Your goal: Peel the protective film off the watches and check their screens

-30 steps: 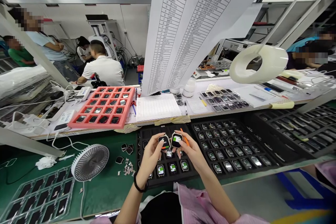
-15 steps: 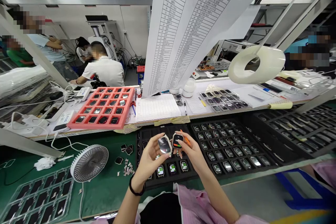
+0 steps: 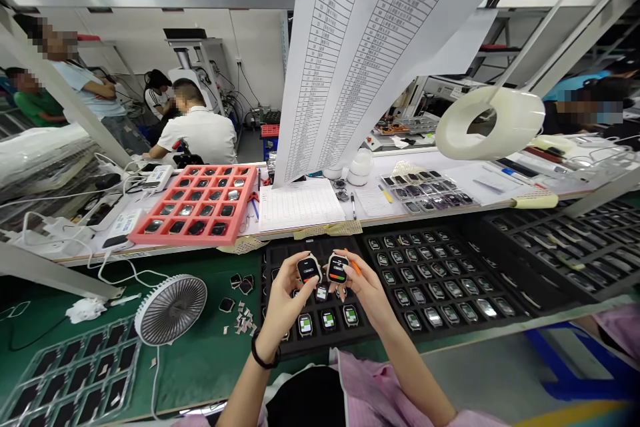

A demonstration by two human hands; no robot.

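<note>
Two smartwatch bodies without straps are held side by side over a black foam tray (image 3: 364,341). My left hand (image 3: 286,293) is closed on the left smartwatch (image 3: 307,269), its thumb on the lower screen. In my right hand (image 3: 364,283) is the other smartwatch (image 3: 337,267), with the thumb at its right edge. Both screens are lit, dark with small text and a coloured bar. An orange object (image 3: 355,267) shows behind the right fingers; I cannot tell its kind. More watches with green and white screens, such as one watch (image 3: 328,320), sit in the tray below.
To the right, another black tray (image 3: 373,280) holds many watches. A red tray (image 3: 240,230) of watches stands on the shelf. On the green bench are a white fan (image 3: 171,310) and a clear tray (image 3: 131,373). A tape roll (image 3: 530,117) and a printed sheet (image 3: 345,80) hang ahead.
The left watch's screen has gone from blank and reflective to lit, and its face has tilted. My left hand has shifted slightly left. The right watch remains held.
</note>
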